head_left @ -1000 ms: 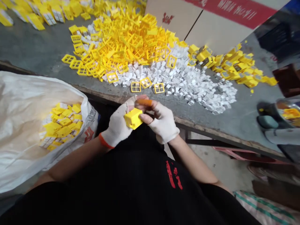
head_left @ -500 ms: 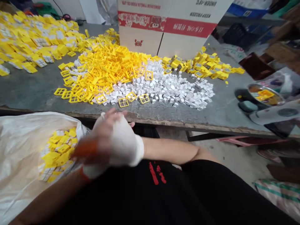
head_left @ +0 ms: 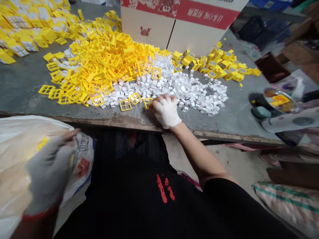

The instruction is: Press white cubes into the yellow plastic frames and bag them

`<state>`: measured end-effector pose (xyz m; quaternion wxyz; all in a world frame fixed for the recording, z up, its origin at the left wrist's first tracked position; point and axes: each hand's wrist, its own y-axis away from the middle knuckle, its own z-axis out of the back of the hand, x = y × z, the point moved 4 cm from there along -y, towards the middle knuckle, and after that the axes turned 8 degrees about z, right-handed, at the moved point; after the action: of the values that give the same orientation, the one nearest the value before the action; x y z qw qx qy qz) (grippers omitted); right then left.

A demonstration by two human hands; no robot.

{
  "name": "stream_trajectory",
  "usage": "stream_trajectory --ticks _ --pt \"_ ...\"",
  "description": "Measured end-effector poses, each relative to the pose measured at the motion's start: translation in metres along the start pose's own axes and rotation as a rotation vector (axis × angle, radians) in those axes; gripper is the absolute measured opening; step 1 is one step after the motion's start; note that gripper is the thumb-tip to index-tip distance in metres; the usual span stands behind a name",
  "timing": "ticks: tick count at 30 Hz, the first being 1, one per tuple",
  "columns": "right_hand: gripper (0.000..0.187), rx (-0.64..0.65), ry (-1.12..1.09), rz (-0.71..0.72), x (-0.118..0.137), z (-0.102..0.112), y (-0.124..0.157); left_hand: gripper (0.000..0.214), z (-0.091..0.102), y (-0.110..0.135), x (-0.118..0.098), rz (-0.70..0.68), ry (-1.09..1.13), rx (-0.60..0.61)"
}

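My right hand [head_left: 165, 111], in a white fingerless glove, is at the table's front edge. Its fingers curl down, with the thumb side on a yellow four-pane frame [head_left: 147, 103]. Small white cubes [head_left: 196, 91] lie just beyond those fingers. Two more yellow frames rest to its left, below a heap of yellow frames [head_left: 104, 59]. Over the white sack [head_left: 22, 132] at the left is my left hand [head_left: 53, 169], in a greyish glove with a red cuff. It is blurred by motion, one finger points right, and whatever it may hold is hidden. Some yellow pieces [head_left: 43, 142] show behind it.
A large carton [head_left: 149, 30] stands at the back of the grey table [head_left: 27, 89]. Joined yellow-and-white pieces [head_left: 32, 20] pile at the far left, yellow blocks [head_left: 216, 64] at the right. A metal bowl [head_left: 294, 106] holds yellow parts. A striped sack [head_left: 286, 202] is at lower right.
My hands were together above my lap and have parted. The left has moved left over the sack; the right has reached up and right onto the table. The view has shifted too.
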<state>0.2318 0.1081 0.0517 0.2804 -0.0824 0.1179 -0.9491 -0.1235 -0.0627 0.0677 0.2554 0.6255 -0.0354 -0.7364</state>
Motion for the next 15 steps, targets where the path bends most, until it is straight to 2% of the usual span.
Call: stream_trajectory --ticks 1,2,4,5,7,10,12,13,15 --pt "0.024 -0.025 -0.05 0.019 0.008 0.004 0.01 0.034 -0.028 0.001 -0.007 -0.076 0.0 -0.063" --pt "0.022 -0.034 -0.117 0.044 0.018 0.008 0.021 0.028 -0.062 0.0 -0.011 -0.079 0.054 0.023" --pt "0.024 -0.025 -0.298 0.1 0.038 0.013 0.043 0.044 -0.128 -0.002 -0.01 0.119 0.242 0.309" --pt "0.028 -0.019 -0.412 0.12 0.047 0.014 0.054 0.049 -0.152 -0.003 -0.01 0.182 0.33 0.404" --pt "0.036 -0.046 -0.693 0.098 0.061 0.012 0.071 0.053 -0.183 -0.004 -0.009 0.271 0.446 0.523" --pt "0.049 -0.104 -1.167 -0.069 0.061 0.003 0.086 0.043 -0.192 -0.006 -0.008 0.286 0.434 0.591" --pt "0.051 -0.084 -1.314 -0.146 0.045 -0.001 0.087 0.037 -0.186 -0.007 -0.01 0.245 0.338 0.622" --pt "0.048 -0.079 -1.275 -0.164 0.03 0.0 0.084 0.035 -0.181 -0.008 -0.012 0.204 0.253 0.621" --pt "0.033 -0.113 -0.972 -0.2 -0.007 0.006 0.072 0.027 -0.165 -0.012 -0.015 0.111 0.006 0.59"
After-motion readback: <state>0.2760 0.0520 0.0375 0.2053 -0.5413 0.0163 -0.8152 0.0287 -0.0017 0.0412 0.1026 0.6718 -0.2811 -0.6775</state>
